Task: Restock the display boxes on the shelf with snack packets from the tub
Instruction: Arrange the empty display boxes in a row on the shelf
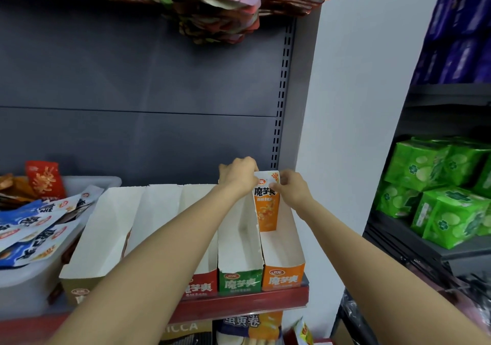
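- The shelf [239, 303] carries a row of display boxes, and nearly all of them look empty from up here. Only the orange box [283, 271] at the right end has anything in it, so I'd say the restock has barely started.
- The tub [24, 289] sits at the left end of the same shelf, heaped with blue-and-white and red packets. It's well apart from the orange box, so every refill is a reach across the row.
- The step in hand is seating the orange packet [266, 209] upright at the back of the orange box. Best to push it flat against the back wall with its printed face forward, so later packets can stack in front without it flopping.
- The left hand [237, 174] is curled at the packet's top left corner. The right hand [288, 185] pinches the top right edge with its fingertips. I'd let go only once the bottom edge sits on the box floor.
- Colour matching is probably the point, orange into orange, with the green box [239, 278] right beside it.
- Hard to make out:
  - the left forearm covers most of the red box's front
  - the leftmost box's label is cut off
  - I can't tell if the tub holds more orange packets
  - the left fingertips are hidden behind the packet
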### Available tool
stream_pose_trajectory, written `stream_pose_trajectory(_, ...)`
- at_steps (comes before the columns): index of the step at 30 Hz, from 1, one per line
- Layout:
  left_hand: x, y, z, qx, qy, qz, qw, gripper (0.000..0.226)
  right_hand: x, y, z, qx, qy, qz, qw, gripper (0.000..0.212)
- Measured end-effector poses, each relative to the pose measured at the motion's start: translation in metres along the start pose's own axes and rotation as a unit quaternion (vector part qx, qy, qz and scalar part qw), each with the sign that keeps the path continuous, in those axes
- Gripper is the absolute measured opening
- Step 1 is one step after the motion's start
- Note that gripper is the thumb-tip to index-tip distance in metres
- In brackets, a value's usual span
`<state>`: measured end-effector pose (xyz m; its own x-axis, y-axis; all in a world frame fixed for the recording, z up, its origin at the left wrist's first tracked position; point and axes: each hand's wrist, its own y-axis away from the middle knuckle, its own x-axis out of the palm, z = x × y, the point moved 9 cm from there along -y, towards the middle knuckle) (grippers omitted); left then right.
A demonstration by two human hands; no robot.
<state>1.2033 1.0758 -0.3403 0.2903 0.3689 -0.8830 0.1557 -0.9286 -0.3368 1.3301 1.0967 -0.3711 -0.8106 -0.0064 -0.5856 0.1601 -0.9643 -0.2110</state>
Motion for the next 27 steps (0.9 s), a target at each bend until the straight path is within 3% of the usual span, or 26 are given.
stream_pose_trajectory(11,0.004,0.0,0.006,-0.02,0.06,0.019,0.998,0.022,0.001,-0.005,0.001,-0.004,0.036,0.015,0.999,0.041)
stream_pose_trajectory(17,-0.014,0.012,0.002,0.002,0.054,-0.035,0.998,0.037,-0.013,0.0,0.005,-0.012,0.023,-0.024,0.999,0.054)
stream_pose_trajectory(22,-0.053,0.051,0.001,0.035,0.094,-0.121,0.988,0.027,-0.016,0.029,0.039,-0.121,0.094,-0.083,0.985,0.036)
stream_pose_trajectory(27,-0.097,0.118,0.045,0.014,0.148,-0.145,0.978,0.015,0.029,0.085,0.104,-0.227,0.051,0.013,0.972,0.021)
